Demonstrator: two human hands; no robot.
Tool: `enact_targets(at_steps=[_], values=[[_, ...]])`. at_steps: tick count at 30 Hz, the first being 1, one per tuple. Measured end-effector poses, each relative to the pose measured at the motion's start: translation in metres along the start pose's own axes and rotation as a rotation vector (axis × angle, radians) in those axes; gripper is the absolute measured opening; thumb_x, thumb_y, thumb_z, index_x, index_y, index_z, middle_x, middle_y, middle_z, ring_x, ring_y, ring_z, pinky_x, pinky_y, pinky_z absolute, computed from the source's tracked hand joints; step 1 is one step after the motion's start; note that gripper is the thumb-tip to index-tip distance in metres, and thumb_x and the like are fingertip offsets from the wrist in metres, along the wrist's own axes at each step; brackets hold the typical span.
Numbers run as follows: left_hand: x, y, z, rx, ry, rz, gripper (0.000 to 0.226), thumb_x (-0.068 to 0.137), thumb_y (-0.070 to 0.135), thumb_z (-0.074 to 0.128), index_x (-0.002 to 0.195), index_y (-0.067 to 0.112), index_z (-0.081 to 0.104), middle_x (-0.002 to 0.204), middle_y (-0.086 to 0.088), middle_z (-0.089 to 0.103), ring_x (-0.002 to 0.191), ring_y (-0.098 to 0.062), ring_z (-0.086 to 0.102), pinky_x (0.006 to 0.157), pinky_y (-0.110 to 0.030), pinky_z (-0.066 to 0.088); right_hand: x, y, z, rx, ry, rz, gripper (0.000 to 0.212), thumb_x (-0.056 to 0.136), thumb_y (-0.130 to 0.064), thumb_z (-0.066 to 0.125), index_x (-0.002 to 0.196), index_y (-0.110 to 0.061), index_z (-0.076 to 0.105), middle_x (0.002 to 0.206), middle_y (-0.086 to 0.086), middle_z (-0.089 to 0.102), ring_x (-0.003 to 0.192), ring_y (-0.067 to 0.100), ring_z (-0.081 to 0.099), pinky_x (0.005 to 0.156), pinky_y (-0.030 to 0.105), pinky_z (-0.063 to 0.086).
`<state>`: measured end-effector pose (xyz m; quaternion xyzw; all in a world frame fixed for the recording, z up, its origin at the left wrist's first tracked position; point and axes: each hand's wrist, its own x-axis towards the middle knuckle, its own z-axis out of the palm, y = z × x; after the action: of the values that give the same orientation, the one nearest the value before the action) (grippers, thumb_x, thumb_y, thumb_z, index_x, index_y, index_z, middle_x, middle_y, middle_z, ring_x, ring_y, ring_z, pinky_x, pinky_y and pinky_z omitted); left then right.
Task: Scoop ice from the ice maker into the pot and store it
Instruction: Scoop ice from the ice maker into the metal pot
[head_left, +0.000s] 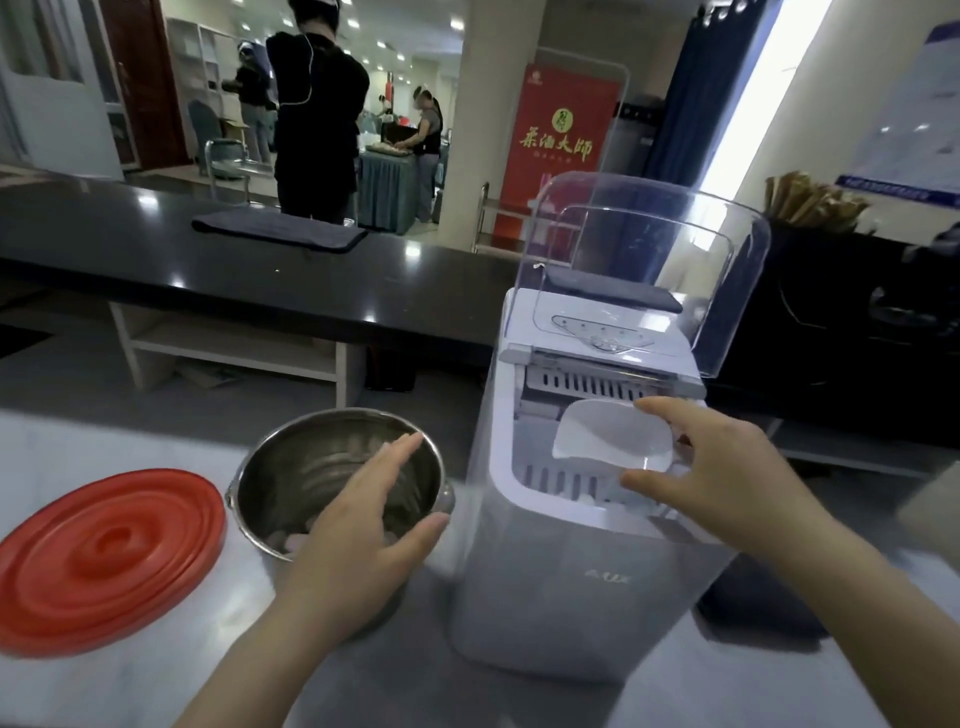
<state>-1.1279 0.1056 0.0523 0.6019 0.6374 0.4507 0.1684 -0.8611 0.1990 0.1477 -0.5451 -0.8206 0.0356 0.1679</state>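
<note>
A white ice maker (561, 587) stands on the counter with its clear lid (675, 260) raised. A white plastic scoop (608, 431) lies in its open top compartment. My right hand (711, 467) hovers over the scoop with fingers spread, at most touching its right side. A steel pot (311, 467) sits left of the machine, a few pale ice pieces at its bottom. My left hand (358, 525) rests open over the pot's near rim, thumb on the right edge.
A red round lid (104, 556) lies flat on the counter left of the pot. A black bar counter (260, 280) with a folded dark cloth (280, 231) runs behind. Several people stand further back. Dark equipment sits at the right.
</note>
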Motion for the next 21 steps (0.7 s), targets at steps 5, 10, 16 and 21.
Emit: enact_targets(at_steps=[5, 10, 16, 21], values=[[0.013, 0.015, 0.018, -0.050, -0.030, -0.001, 0.066, 0.077, 0.049, 0.065, 0.132, 0.054, 0.029, 0.136, 0.026, 0.038, 0.119, -0.001, 0.043, 0.095, -0.017, 0.030, 0.012, 0.031, -0.012, -0.141, -0.132, -0.042, 0.081, 0.073, -0.053, 0.074, 0.144, -0.036, 0.037, 0.136, -0.011, 0.053, 0.114, 0.010, 0.051, 0.093, 0.025, 0.043], [0.034, 0.041, 0.036, -0.057, -0.096, 0.048, 0.079, 0.074, 0.064, 0.052, 0.143, 0.044, 0.018, 0.140, 0.033, 0.020, 0.124, 0.016, 0.020, 0.098, -0.005, 0.020, 0.028, 0.042, -0.014, -0.306, -0.233, -0.160, 0.081, 0.075, -0.058, 0.069, 0.145, -0.038, 0.031, 0.137, -0.011, 0.050, 0.124, 0.012, 0.042, 0.098, 0.029, 0.042], [0.055, 0.057, 0.049, 0.134, -0.347, 0.034, 0.130, 0.054, 0.078, 0.059, 0.145, 0.033, -0.023, 0.148, 0.024, -0.031, 0.134, 0.013, -0.020, 0.111, -0.019, 0.007, 0.038, 0.038, -0.012, -0.647, -0.282, -0.398, 0.066, 0.075, -0.054, 0.071, 0.133, -0.038, 0.043, 0.127, -0.016, 0.056, 0.113, 0.015, 0.046, 0.086, 0.031, 0.039], [0.056, 0.063, 0.045, 0.191, -0.406, -0.019, 0.144, 0.043, 0.072, 0.069, 0.141, 0.029, -0.028, 0.144, 0.021, -0.039, 0.131, 0.011, -0.024, 0.112, -0.020, 0.007, 0.056, 0.040, 0.003, -0.615, -0.354, -0.442, 0.057, 0.073, -0.042, 0.074, 0.124, -0.037, 0.049, 0.119, -0.013, 0.060, 0.108, 0.017, 0.051, 0.090, 0.035, 0.041]])
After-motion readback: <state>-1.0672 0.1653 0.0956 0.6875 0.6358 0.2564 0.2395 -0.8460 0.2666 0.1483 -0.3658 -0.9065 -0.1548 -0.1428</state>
